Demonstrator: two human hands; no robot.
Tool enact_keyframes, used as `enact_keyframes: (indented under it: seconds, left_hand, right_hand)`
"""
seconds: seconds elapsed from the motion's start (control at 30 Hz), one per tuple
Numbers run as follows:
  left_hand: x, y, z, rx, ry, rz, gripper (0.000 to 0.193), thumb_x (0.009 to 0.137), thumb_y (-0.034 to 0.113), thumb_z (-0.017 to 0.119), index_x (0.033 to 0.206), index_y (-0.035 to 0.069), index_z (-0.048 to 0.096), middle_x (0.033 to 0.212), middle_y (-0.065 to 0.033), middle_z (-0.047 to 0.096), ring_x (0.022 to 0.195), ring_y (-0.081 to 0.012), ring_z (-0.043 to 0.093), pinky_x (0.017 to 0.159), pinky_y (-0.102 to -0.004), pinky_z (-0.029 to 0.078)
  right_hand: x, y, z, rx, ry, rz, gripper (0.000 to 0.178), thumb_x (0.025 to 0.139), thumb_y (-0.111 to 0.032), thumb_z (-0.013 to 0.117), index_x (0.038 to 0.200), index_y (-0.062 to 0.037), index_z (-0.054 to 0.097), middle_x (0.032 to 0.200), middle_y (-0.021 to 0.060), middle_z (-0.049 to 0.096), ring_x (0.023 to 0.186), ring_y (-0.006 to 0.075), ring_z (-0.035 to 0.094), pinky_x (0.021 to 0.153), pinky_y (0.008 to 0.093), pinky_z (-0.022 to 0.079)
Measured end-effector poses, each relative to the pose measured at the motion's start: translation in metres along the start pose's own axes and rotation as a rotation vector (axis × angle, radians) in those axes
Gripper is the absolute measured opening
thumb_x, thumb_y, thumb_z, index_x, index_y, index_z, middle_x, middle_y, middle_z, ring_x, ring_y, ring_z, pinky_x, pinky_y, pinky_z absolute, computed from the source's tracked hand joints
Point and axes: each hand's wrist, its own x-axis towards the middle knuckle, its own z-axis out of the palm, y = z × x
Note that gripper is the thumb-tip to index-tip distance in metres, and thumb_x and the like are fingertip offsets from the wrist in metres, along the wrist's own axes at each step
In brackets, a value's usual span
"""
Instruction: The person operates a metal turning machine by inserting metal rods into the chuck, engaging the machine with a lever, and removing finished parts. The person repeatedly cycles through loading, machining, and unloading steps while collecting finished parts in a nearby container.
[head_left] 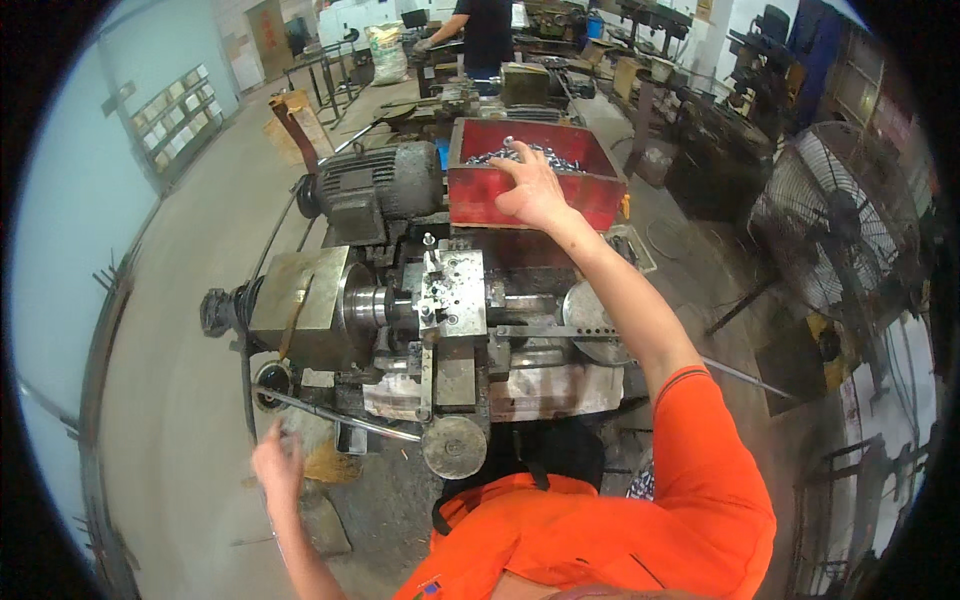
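My right hand (532, 190) reaches over the near wall of a red metal box (590, 200). A small shiny metal part (509, 142) sits between its thumb and fingers. Below it, many similar small metal parts (565, 164) lie heaped in the box. My left hand (278, 463) hangs at the lower left, slightly blurred, with its fingers apart and nothing visible in them. It is just below the end of a long steel lever (340, 415), apart from it. Between my hands stands a small lathe-like machine (460, 295) with a spindle housing (300, 305) on its left.
An electric motor (385, 185) sits left of the red box. A large caged fan (840, 225) stands at the right. Far back, a person in dark clothes (487, 35) works at another machine. A round metal disc (455, 447) projects from the machine toward me.
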Motion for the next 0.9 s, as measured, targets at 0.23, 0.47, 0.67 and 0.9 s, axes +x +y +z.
enact_keyframes:
  seconds: [0.23, 0.47, 0.67, 0.9]
  left_hand:
    - [0.034, 0.086, 0.075, -0.170, -0.219, 0.454, 0.024, 0.080, 0.021, 0.060, 0.098, 0.006, 0.064, 0.074, -0.0151, 0.064, 0.072, -0.0345, 0.060, 0.064, -0.0415, 0.047]
    - [0.037, 0.055, 0.136, -0.455, -0.430, 0.220, 0.024, 0.083, 0.017, 0.060, 0.100, 0.001, 0.064, 0.083, -0.0108, 0.067, 0.073, -0.0185, 0.063, 0.069, -0.0322, 0.048]
    - [0.046, 0.058, 0.139, -0.473, -0.553, 0.128, 0.024, 0.084, 0.015, 0.059, 0.099, -0.004, 0.062, 0.078, -0.0084, 0.064, 0.065, -0.0133, 0.058, 0.061, -0.0280, 0.047]
    - [0.054, 0.052, 0.147, -0.472, -0.495, 0.149, 0.022, 0.085, 0.014, 0.058, 0.098, -0.004, 0.062, 0.081, -0.0099, 0.063, 0.068, -0.0129, 0.058, 0.061, -0.0265, 0.046]
  right_hand:
    - [-0.129, 0.022, -0.070, 0.230, -0.154, 0.115, 0.045, 0.056, -0.013, 0.060, 0.101, -0.0060, 0.064, 0.119, 0.0177, 0.054, 0.105, 0.0338, 0.054, 0.089, 0.0366, 0.045]
    - [-0.397, 0.133, -0.189, -0.225, -0.203, 1.068, 0.039, 0.061, -0.021, 0.059, 0.096, -0.0081, 0.068, 0.095, 0.0166, 0.065, 0.087, 0.0318, 0.062, 0.079, 0.0365, 0.050]
    - [-0.576, 0.146, -0.203, -0.573, -0.586, 1.518, 0.033, 0.066, -0.026, 0.059, 0.091, -0.0051, 0.067, 0.099, 0.0203, 0.063, 0.096, 0.0325, 0.060, 0.085, 0.0377, 0.049]
    - [-0.605, 0.138, -0.141, -0.498, -1.078, 1.215, 0.032, 0.074, -0.022, 0.052, 0.098, -0.0059, 0.066, 0.107, 0.0175, 0.062, 0.100, 0.0324, 0.060, 0.087, 0.0377, 0.048]
